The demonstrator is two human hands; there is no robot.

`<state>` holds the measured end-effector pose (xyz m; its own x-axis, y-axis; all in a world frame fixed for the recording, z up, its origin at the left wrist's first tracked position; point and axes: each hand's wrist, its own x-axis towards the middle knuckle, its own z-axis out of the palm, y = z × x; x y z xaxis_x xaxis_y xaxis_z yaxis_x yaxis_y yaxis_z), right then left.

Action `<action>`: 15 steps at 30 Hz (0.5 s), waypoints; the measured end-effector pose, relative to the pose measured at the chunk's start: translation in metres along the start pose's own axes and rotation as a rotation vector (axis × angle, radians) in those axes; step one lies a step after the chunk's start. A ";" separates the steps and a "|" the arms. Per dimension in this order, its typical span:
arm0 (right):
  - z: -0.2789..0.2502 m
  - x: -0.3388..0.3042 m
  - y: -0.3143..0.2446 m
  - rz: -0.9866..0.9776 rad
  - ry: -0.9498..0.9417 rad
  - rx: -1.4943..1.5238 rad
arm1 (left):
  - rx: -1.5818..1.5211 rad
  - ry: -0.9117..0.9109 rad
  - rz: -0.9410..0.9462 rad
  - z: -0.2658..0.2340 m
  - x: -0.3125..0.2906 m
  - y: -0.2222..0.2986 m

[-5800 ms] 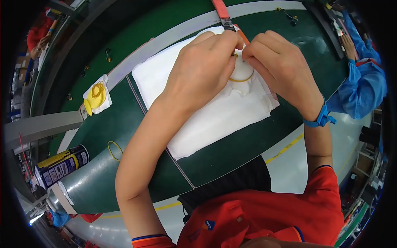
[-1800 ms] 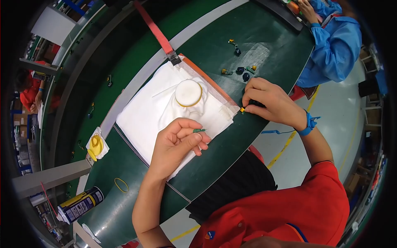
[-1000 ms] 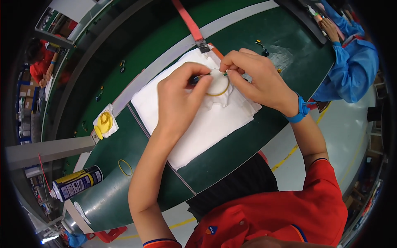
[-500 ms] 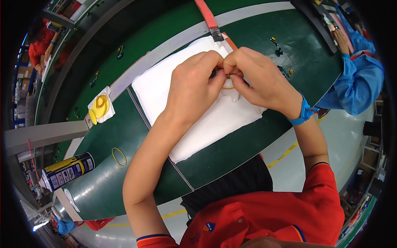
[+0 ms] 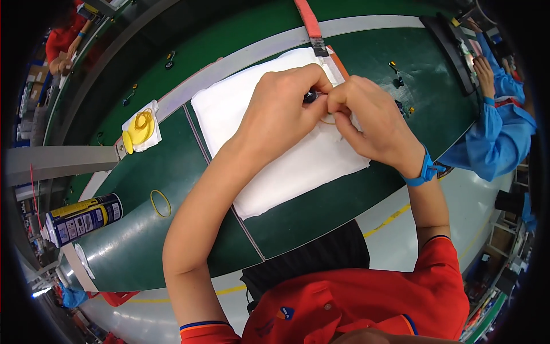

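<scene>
Above a white cloth pad (image 5: 281, 178), my two hands meet with their fingertips touching. My left hand (image 5: 283, 109) is closed in a pinch around a small black rounded part (image 5: 310, 96), mostly covered by the fingers. Thumb and forefinger of my right hand (image 5: 369, 117) are pinched right beside it. Whatever sits between the right fingertips is hidden. Part of a thin yellow loop (image 5: 327, 121) shows under the hands, on or just above the pad.
Small dark parts with gold ends (image 5: 396, 74) lie at the right. Leftward are a yellow rubber band (image 5: 160, 203), yellow pieces on white cloth (image 5: 138, 129), a spray can (image 5: 85, 218) and a grey post (image 5: 63, 163). A co-worker's blue sleeve (image 5: 495, 135) is at the right.
The whole view has shifted a little. More of the black part shows in my left hand, and the small gold-coloured bit between the fingertips is now out of sight.
</scene>
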<state>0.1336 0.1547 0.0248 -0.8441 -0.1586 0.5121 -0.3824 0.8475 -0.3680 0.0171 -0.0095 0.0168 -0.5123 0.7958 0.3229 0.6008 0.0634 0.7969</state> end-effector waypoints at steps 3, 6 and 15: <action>0.002 0.000 0.000 -0.015 0.028 -0.071 | 0.202 0.113 0.189 0.005 0.000 -0.003; -0.001 -0.003 -0.001 0.039 0.100 -0.155 | 0.316 0.165 0.293 0.002 -0.006 -0.001; 0.006 -0.035 -0.043 0.064 -0.225 0.162 | 0.154 -0.135 -0.005 -0.011 -0.070 0.018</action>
<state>0.1770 0.1207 0.0183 -0.9236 -0.2312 0.3058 -0.3658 0.7702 -0.5225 0.0570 -0.0706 0.0140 -0.4350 0.8681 0.2391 0.6903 0.1510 0.7076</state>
